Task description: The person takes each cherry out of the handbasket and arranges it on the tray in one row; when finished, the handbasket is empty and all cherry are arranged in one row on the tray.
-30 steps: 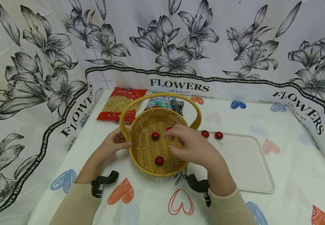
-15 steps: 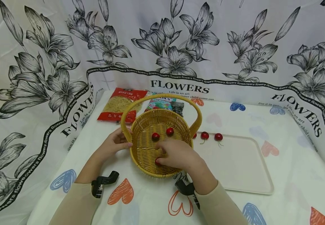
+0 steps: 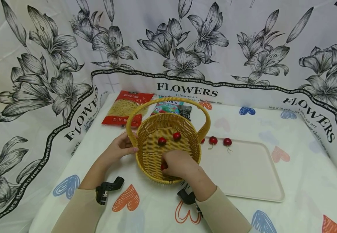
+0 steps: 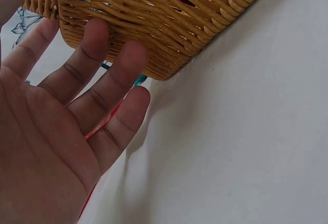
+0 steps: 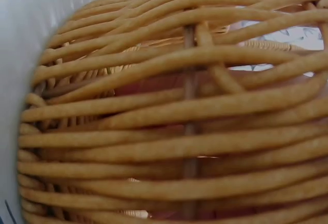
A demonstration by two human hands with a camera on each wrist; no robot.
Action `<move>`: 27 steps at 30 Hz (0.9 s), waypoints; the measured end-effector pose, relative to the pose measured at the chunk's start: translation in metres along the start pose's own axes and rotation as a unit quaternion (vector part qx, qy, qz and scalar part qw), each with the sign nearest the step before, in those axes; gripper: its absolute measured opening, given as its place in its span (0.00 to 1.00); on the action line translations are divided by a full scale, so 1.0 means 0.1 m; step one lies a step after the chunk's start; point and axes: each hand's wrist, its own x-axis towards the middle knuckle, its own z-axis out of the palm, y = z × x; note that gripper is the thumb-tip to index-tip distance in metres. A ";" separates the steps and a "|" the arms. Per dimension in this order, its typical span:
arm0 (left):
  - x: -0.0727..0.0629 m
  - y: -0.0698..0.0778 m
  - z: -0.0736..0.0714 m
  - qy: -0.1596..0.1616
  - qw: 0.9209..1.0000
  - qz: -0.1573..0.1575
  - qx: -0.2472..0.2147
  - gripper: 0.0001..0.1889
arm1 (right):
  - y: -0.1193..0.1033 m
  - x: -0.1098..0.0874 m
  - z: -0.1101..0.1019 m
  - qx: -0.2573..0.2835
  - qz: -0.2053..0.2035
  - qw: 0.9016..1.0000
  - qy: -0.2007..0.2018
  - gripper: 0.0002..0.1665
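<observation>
A yellow wicker basket with a tall arched handle stands mid-table. My left hand holds its left side at the handle's foot, thumb at the rim. In the left wrist view the other fingers spread loosely against the outer weave. My right hand reaches inside the basket, its thumb and fingers pinching a dark red cherry near the floor. Two more cherries lie deeper in it, a left cherry and a right cherry. In the right wrist view the basket wall mostly hides the hand.
A pale tray lies right of the basket. Along its far edge sit stemmed cherries, among them a middle cherry and an end cherry. Behind the basket lie a red pasta bag, a colourful candy bag and a small black packet.
My right hand has come down and left into the basket, and its fingers have closed on the near cherry. The left hand keeps its place at the basket's side.
</observation>
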 end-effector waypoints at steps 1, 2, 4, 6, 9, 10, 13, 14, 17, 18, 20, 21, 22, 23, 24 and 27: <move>0.00 0.00 0.00 0.000 1.000 0.000 0.001 0.27 | 0.00 0.00 0.00 0.001 0.001 1.000 -0.001 0.10; 0.00 0.00 0.00 0.000 1.000 0.001 0.002 0.27 | 0.00 0.01 0.00 0.002 0.000 1.000 -0.001 0.10; 0.00 0.00 0.00 0.000 1.000 0.004 0.002 0.26 | 0.01 0.02 0.01 0.006 -0.001 1.000 0.000 0.09; 0.00 0.00 0.00 -0.001 1.000 0.009 0.000 0.26 | 0.03 0.02 0.01 0.012 -0.004 1.000 0.002 0.08; 0.01 -0.01 0.00 -0.004 1.000 0.016 -0.004 0.26 | 0.06 0.02 -0.01 0.020 -0.009 1.000 0.012 0.08; 0.01 -0.01 0.00 -0.004 1.000 0.018 -0.005 0.25 | 0.07 0.01 -0.03 0.023 -0.011 1.000 0.016 0.08; 0.00 0.00 0.00 -0.005 1.000 0.020 -0.006 0.25 | 0.09 -0.04 -0.11 0.030 -0.022 0.999 0.038 0.10; 0.00 0.00 0.00 -0.004 1.000 0.019 -0.006 0.25 | 0.09 -0.06 -0.15 0.033 -0.025 0.998 0.047 0.10; 0.01 0.00 0.00 -0.004 1.000 0.020 -0.005 0.25 | 0.09 -0.16 -0.29 0.044 -0.035 0.995 0.076 0.12; 0.01 0.00 0.00 -0.004 1.000 0.019 -0.003 0.25 | 0.10 -0.19 -0.32 0.043 -0.036 0.995 0.087 0.13; 0.01 0.00 0.00 -0.004 1.000 0.018 -0.001 0.25 | 0.10 -0.25 -0.40 0.052 -0.039 0.992 0.105 0.14; 0.01 -0.01 0.00 -0.004 1.000 0.019 -0.001 0.25 | 0.11 -0.28 -0.43 0.056 -0.039 0.991 0.115 0.14; 0.01 -0.01 0.00 -0.004 1.000 0.019 -0.001 0.25 | 0.12 -0.31 -0.45 0.061 -0.038 0.990 0.122 0.15; 0.01 -0.01 0.00 -0.004 1.000 0.019 -0.001 0.25 | 0.12 -0.34 -0.48 0.066 -0.038 0.989 0.130 0.15; 0.01 -0.01 0.00 -0.004 1.000 0.018 -0.001 0.25 | 0.13 -0.37 -0.50 0.070 -0.038 0.987 0.139 0.15; 0.00 0.00 0.00 -0.003 1.000 0.019 -0.002 0.25 | 0.15 -0.46 -0.58 0.079 -0.040 0.981 0.170 0.15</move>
